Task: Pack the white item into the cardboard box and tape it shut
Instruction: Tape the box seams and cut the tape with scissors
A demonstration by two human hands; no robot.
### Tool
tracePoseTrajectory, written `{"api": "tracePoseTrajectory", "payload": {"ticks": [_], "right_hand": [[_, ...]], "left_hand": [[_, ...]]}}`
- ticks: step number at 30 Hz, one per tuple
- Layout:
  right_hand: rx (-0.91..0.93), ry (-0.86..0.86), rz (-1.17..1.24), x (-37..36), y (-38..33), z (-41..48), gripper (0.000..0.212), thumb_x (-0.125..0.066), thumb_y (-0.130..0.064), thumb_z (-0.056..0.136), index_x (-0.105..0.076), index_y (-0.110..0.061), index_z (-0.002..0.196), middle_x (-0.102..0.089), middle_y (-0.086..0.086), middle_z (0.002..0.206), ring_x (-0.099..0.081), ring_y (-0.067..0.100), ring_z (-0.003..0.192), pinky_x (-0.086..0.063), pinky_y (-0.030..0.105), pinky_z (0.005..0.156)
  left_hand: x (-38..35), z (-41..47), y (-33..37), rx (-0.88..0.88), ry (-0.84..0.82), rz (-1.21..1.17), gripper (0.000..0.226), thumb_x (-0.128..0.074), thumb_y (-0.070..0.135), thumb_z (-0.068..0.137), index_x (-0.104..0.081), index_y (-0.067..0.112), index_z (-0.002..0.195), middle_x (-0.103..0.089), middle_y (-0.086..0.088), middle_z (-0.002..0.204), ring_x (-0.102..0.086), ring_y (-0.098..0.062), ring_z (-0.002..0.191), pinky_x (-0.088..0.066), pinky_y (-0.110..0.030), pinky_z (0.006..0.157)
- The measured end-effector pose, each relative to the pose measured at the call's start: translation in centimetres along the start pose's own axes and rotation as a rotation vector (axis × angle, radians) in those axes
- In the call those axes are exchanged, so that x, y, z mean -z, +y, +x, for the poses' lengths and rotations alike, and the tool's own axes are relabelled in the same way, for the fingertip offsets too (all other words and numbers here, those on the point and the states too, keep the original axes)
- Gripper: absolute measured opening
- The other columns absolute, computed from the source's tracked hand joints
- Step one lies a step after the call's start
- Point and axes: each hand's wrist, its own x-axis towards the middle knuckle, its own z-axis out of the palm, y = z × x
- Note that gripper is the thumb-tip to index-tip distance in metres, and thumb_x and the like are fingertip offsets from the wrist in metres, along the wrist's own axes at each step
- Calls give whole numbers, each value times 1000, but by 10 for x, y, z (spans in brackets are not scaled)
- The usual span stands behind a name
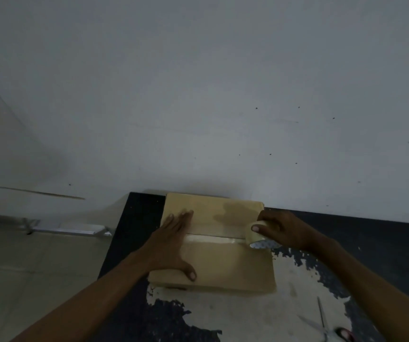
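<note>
The cardboard box [223,262] lies flat on the dark table [371,243] with its flaps closed. A strip of clear tape [213,240] runs along the centre seam. My left hand [171,243] presses flat on the box's left side, fingers straight. At the box's right edge my right hand [280,228] grips the tape roll [260,236], which is joined to the strip's end. The white item is not visible.
Scissors [321,324] with a red handle lie on the table at the near right. The table's paint is worn off in a pale patch [272,304] in front of the box. A grey wall stands right behind the box; tiled floor lies to the left.
</note>
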Motion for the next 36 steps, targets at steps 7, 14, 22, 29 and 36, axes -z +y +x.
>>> {"api": "tracePoseTrajectory", "payload": {"ticks": [7,14,22,29,36], "right_hand": [[14,-1,-19,-5,9,5,34,-51,-64,90,-59,-31,84,-61,-7,69,-58,11,57,-49,32,53],[23,-15,-25,6,18,-1,35,-56,-57,90,-62,-24,82,-63,-6,69,-59,11,57,-48,31,53],[-217,-49,-42,17,63,-44,46,-40,-58,89,-67,-21,84,-66,-2,71,-63,8,63,-49,20,59],[-256,10,72,9,68,-44,32,-52,-43,95,-60,-25,71,-59,-2,62,-56,5,55,-43,18,53],[-272,15,95,1,78,-39,38,-55,-40,95,-61,-13,69,-55,-2,59,-49,4,51,-39,17,52]], "left_hand": [[-6,0,-7,30,-25,-39,156,-67,90,44,36,30,145,33,9,156,27,-20,144,5,-40,119],[-5,1,-7,20,-1,-8,156,-64,93,43,36,29,145,33,8,156,27,-19,144,10,-35,117],[-6,7,-5,-51,17,159,145,-51,97,54,25,20,151,35,5,156,33,-12,143,19,-33,117],[-3,10,-5,-38,7,206,141,-48,97,54,17,22,153,25,5,160,25,-13,145,21,-31,113],[-4,8,-3,-54,26,191,144,-50,97,55,30,20,148,35,13,150,32,-6,137,33,-20,104]]}}
